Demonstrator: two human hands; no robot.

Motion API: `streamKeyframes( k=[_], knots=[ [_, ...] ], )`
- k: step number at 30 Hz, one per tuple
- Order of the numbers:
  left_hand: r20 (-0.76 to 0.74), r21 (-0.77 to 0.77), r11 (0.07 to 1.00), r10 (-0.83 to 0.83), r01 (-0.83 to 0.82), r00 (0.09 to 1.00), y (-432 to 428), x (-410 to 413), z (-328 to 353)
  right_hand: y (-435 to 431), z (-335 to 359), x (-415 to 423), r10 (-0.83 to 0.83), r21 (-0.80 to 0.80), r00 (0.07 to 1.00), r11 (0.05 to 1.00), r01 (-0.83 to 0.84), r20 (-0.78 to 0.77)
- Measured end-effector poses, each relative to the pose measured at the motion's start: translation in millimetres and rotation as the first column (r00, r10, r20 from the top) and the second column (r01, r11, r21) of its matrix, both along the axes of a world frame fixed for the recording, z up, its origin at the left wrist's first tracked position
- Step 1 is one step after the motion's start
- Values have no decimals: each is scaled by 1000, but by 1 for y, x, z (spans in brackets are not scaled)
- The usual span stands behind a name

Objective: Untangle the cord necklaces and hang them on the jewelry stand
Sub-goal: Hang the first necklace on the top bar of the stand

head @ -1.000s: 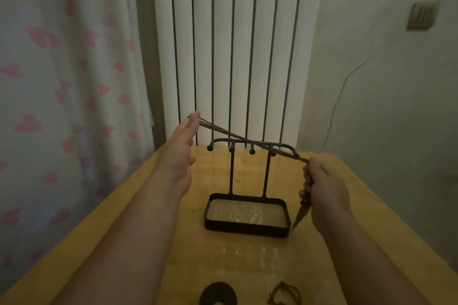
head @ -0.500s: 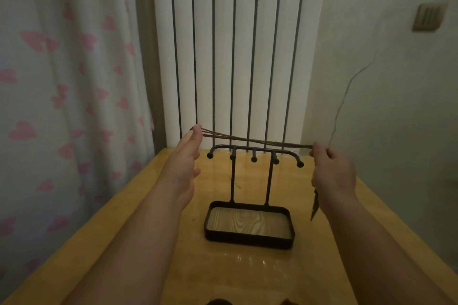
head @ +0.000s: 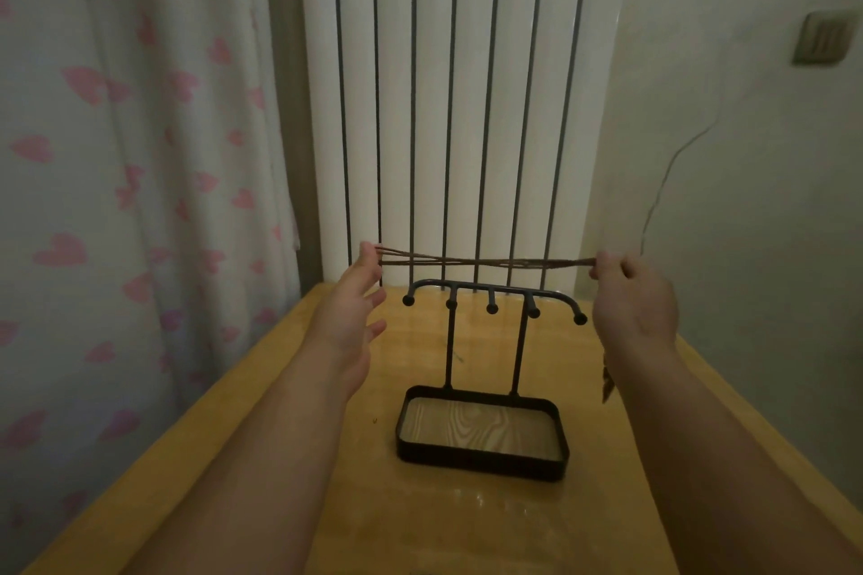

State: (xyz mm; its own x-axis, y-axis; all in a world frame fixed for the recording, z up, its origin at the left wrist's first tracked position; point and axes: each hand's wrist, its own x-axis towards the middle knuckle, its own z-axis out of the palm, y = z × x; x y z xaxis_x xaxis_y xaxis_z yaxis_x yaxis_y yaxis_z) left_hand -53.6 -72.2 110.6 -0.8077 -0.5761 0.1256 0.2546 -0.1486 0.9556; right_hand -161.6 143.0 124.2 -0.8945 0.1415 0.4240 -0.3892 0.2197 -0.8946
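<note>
The cord necklace (head: 485, 261) is stretched taut in the air between two hands, running level just above the top bar of the jewelry stand (head: 517, 355) and not touching it; it reads as one bundle of several thin brown strands that fan apart toward the left end, and whether they belong to one necklace or more cannot be told; one small pendant (head: 607, 384) hangs below the right wrist. The left hand (head: 352, 313) has its fingers straight and spread, released rather than clenched, with the strands hooked over the uppermost fingertip; the right hand (head: 635, 299) pinches the other end, its fingers curled round the cord. There is one stand, of black metal; its curved bar carries five ball-tipped hooks, all bare; two thin uprights join the bar to one rectangular tray with a wood-grain floor. It sits midway between the left and right edges of the yellow wooden tabletop (head: 467, 528), nearer the far edge. Behind that edge hang white vertical blinds (head: 471, 84) with dark gaps; a pale curtain (head: 116, 201) printed with pink hearts fills the left; the wall on the right bears one switch plate (head: 823, 37) and a thin crack.
</note>
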Motion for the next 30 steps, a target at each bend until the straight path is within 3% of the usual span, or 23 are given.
streamKeyframes(
  k=[11,21,28,30],
  knots=[
    [95,91,993,-90,81,991,14,-5,-26,-2,-56,-13,2,-61,965,998,14,261],
    [66,99,991,-92,85,994,19,-9,-31,-16,-89,5,227,-53,952,974,-220,208],
    [79,100,992,-82,74,994,19,-10,-31,-20,-82,-3,162,189,951,958,-215,263],
    [83,100,992,-85,77,993,19,-9,-31,-16,-79,-5,75,332,958,928,-168,276]
  ],
)
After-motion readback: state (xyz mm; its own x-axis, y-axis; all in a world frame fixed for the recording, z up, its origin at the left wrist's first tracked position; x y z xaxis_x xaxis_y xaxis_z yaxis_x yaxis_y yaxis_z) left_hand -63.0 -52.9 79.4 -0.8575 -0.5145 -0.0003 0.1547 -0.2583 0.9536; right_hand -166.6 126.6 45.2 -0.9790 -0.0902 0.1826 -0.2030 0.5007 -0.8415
